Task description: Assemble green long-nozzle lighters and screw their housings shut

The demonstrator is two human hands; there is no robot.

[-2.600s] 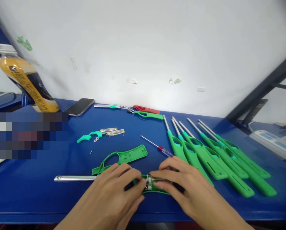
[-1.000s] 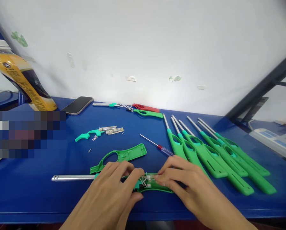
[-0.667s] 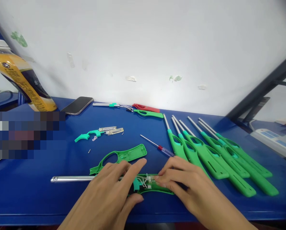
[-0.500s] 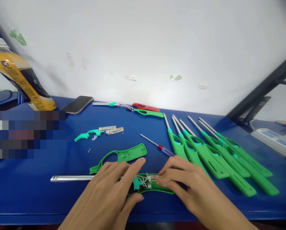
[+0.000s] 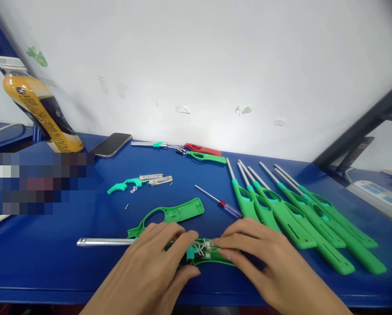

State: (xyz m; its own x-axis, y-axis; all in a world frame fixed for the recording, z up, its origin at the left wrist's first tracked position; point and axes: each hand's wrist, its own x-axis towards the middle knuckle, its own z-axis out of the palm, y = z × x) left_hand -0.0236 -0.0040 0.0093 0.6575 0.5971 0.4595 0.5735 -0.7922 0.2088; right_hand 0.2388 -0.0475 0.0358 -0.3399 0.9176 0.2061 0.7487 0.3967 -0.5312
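An opened green lighter body (image 5: 215, 261) with a silver tube (image 5: 105, 242) lies near the table's front edge, its white wires and a clear part showing. My left hand (image 5: 156, 262) is wrapped over its middle, thumb on the near side. My right hand (image 5: 255, 251) has its fingertips pinched at the clear part (image 5: 209, 245) at the right end. Just behind lies the loose green half shell (image 5: 184, 210). A screwdriver (image 5: 227, 208) with a purple handle rests behind my right hand.
Several green lighters (image 5: 297, 223) lie at the right. Teal and clear parts (image 5: 138, 181) and a small screw (image 5: 126, 206) are left of centre. Farther back are a phone (image 5: 112, 144), a yellow bottle (image 5: 47, 113) and red and green shells (image 5: 204, 150).
The view has shifted slightly, so most things appear a little farther right. My left index finger has lowered and bent toward the lighter body. My right fingertips stay at the clear part.
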